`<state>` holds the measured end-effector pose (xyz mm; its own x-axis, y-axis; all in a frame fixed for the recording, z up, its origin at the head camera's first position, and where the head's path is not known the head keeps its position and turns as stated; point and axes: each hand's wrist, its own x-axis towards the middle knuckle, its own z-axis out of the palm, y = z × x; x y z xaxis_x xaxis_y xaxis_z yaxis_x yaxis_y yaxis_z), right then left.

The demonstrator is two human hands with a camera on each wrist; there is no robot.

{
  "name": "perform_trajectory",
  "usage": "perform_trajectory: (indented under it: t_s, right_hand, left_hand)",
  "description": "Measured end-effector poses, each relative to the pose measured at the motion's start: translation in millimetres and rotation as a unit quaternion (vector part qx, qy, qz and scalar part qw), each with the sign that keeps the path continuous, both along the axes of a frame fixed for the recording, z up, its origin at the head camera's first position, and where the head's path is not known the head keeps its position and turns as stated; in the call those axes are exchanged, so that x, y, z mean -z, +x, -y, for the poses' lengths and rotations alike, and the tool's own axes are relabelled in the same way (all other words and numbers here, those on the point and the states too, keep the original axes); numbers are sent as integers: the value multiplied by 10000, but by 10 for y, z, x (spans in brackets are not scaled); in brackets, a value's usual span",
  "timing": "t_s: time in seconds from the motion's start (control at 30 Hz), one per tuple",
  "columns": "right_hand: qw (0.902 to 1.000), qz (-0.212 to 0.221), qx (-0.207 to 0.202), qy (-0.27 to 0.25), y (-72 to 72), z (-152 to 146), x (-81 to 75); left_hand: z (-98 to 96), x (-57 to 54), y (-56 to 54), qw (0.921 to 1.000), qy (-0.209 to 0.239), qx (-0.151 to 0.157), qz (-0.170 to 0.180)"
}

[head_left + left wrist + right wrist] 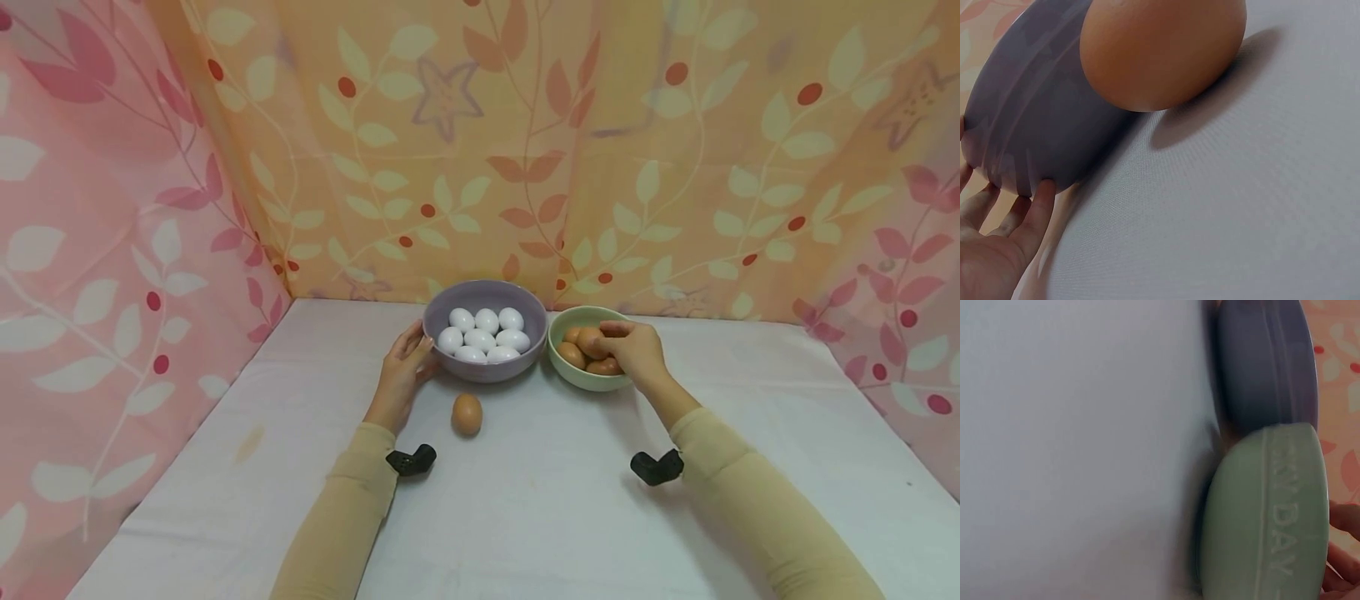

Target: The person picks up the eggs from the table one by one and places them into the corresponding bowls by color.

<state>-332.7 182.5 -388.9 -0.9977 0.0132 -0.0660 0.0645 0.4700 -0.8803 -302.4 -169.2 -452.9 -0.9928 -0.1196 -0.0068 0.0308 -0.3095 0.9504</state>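
A purple bowl (487, 373) filled with several white eggs (480, 340) stands at the back of the table. My left hand (401, 375) touches its left side; in the left wrist view the fingertips (1044, 190) rest spread on the outer wall. Beside it, a light green bowl (588, 382) holds several brown eggs (572, 355). Reaching over that bowl's right rim, my right hand (636, 350) pinches a brown egg (591, 342) between thumb and fingers. In the right wrist view the bowl wall hides most of this hand. One brown egg (467, 415) lies on the cloth before the purple bowl.
A white cloth (540, 517) covers the table. Patterned curtains (525, 167) hang directly behind the bowls and along both sides. The two bowls stand side by side, very close together. A black wrist camera (411, 461) sits at the left cuff.
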Motion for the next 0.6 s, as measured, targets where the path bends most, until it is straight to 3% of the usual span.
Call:
perform_trajectory:
  t_s: [0.27, 0.47, 0.6]
  right_hand:
    - [9967, -409, 52, -703, 300, 190, -124]
    - [9903, -705, -320, -1156, 552, 455, -130]
    - [9903, -643, -523, -1113, 663, 579, -84]
  left_hand:
    - [-8, -13, -6, 10000, -52, 6, 6]
    - [-2, -6, -8, 10000, -17, -27, 37]
    - [-2, 2, -8, 10000, -8, -18, 26]
